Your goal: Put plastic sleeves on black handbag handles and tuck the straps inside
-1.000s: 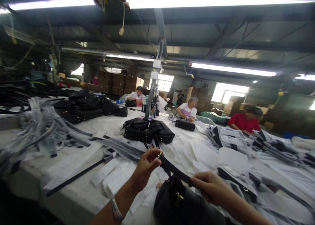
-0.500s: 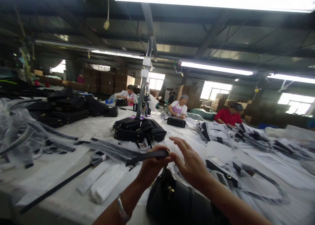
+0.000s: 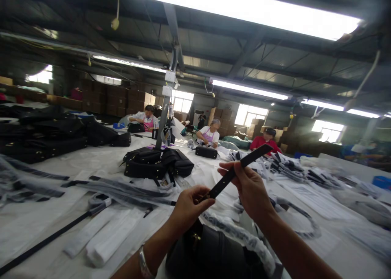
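A black strap (image 3: 225, 182) with punched holes slants up to the right between my two hands. My left hand (image 3: 193, 203) is closed at its lower end, where a small gold buckle (image 3: 204, 197) shows beside the fingertips. My right hand (image 3: 251, 189) pinches the strap farther up, and its free end sticks out past the thumb. Below my hands a black handbag (image 3: 210, 250) with gold hardware sits at the table's near edge. A handle wrapped in clear film (image 3: 241, 232) curves over it, and my right forearm covers part of the bag.
Black bags (image 3: 159, 163) stand mid-table by a metal post (image 3: 163, 120), with more piled at left (image 3: 42, 132). Film-wrapped straps (image 3: 122, 187) and white rolled packets (image 3: 105, 238) lie on the left. Wrapped pieces (image 3: 290, 167) fill the right. Several co-workers sit across the table.
The strap's free end, which pointed left, now points up to the right. My right hand has gone from open fingers near the buckle to pinching the strap. The view has turned right.
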Available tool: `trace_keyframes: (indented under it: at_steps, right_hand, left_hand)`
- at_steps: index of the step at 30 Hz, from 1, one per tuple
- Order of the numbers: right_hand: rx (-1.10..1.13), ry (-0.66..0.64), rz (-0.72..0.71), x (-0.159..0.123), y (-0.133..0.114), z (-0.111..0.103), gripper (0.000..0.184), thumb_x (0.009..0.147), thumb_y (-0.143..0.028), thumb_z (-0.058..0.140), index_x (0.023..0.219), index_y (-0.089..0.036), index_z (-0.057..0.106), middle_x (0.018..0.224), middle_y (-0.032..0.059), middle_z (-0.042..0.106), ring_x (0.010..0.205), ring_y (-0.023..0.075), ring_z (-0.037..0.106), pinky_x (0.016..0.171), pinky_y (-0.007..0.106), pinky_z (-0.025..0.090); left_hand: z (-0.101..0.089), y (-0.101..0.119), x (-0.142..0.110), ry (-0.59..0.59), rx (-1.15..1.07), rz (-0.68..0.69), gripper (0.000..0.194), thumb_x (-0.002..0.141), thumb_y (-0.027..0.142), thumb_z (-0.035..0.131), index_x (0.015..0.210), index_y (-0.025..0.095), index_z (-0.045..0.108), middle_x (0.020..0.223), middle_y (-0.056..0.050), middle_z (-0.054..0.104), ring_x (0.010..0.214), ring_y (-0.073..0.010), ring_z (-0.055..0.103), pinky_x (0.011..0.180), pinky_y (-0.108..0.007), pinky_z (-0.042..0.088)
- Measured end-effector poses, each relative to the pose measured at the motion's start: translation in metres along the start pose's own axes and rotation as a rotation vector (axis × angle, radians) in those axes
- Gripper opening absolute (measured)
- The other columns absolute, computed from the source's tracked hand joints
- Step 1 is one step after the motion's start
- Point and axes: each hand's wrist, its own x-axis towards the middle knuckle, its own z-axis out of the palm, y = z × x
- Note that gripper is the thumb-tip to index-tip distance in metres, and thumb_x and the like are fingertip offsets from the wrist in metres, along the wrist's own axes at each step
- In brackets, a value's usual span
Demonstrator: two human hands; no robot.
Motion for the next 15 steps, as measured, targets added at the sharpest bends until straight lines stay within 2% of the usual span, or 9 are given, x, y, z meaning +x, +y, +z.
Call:
trace_keyframes:
  at_steps: [2,4,6,7,9,11,13,15]
  right_hand:
    - [0.211,0.153,0.003,0.008,0.003,-0.016,0.031,0.082,-0.051,0.071,0.088,-0.021,0.072,0.099,0.0047,0.076,0.093,0.0210,0.072,0.094,0.038,0.055]
    - [0.294,0.290,-0.027,0.012,0.011,-0.031,0.027,0.080,-0.050,0.073,0.085,-0.023,0.070,0.096,0.0022,0.076,0.096,0.0199,0.071,0.094,0.036,0.056]
    - [0.306,0.361,-0.018,0.007,0.023,-0.040,0.026,0.081,-0.049,0.072,0.083,-0.024,0.069,0.096,0.0011,0.075,0.102,0.0204,0.069,0.094,0.037,0.056]
    - [0.297,0.353,0.020,0.002,0.030,-0.041,0.026,0.081,-0.050,0.071,0.084,-0.024,0.069,0.099,0.0013,0.075,0.105,0.0212,0.068,0.094,0.038,0.056]
    - [0.231,0.246,0.147,-0.014,0.042,-0.039,0.029,0.081,-0.051,0.070,0.091,-0.023,0.070,0.107,0.0036,0.073,0.110,0.0243,0.065,0.092,0.040,0.056]
    - [0.057,0.065,0.266,-0.031,0.052,-0.034,0.038,0.078,-0.052,0.073,0.097,-0.020,0.072,0.111,0.0078,0.072,0.108,0.0283,0.065,0.086,0.041,0.057]
    - [-0.227,-0.079,0.290,-0.044,0.056,-0.032,0.043,0.077,-0.054,0.072,0.097,-0.017,0.074,0.103,0.0106,0.074,0.097,0.0301,0.068,0.081,0.042,0.057]
    - [-0.493,-0.159,0.223,-0.051,0.056,-0.033,0.041,0.082,-0.056,0.066,0.093,-0.017,0.075,0.087,0.0096,0.075,0.085,0.0291,0.069,0.079,0.041,0.055]
  left_hand:
    - [0.000,-0.003,0.000,-0.041,0.084,-0.005,0.027,0.076,0.037,0.073,0.093,0.016,0.074,0.083,-0.006,0.073,0.078,-0.0225,0.066,0.069,-0.028,0.047]
    - [0.002,-0.008,0.001,-0.069,0.142,-0.001,0.026,0.077,0.038,0.071,0.091,0.016,0.075,0.081,-0.005,0.073,0.077,-0.0224,0.065,0.067,-0.027,0.046]
    - [0.006,-0.011,0.001,-0.078,0.173,-0.007,0.025,0.078,0.038,0.070,0.088,0.015,0.075,0.079,-0.005,0.073,0.075,-0.0221,0.065,0.065,-0.027,0.045]
    - [0.008,-0.013,0.001,-0.070,0.182,-0.012,0.025,0.077,0.038,0.070,0.087,0.015,0.075,0.078,-0.005,0.073,0.074,-0.0220,0.065,0.065,-0.027,0.044]
    - [0.012,-0.014,0.001,-0.049,0.195,-0.013,0.024,0.077,0.037,0.070,0.087,0.016,0.076,0.078,-0.005,0.074,0.074,-0.0222,0.065,0.065,-0.027,0.045]
    - [0.016,-0.015,0.000,-0.048,0.197,0.003,0.024,0.078,0.036,0.070,0.089,0.016,0.076,0.082,-0.006,0.075,0.077,-0.0230,0.067,0.068,-0.027,0.046]
    - [0.019,-0.016,-0.001,-0.051,0.200,0.016,0.024,0.078,0.037,0.070,0.091,0.017,0.077,0.084,-0.006,0.076,0.079,-0.0235,0.067,0.070,-0.027,0.046]
    - [0.021,-0.017,-0.002,-0.062,0.212,0.007,0.024,0.078,0.037,0.070,0.089,0.017,0.077,0.082,-0.005,0.075,0.078,-0.0233,0.067,0.068,-0.027,0.045]
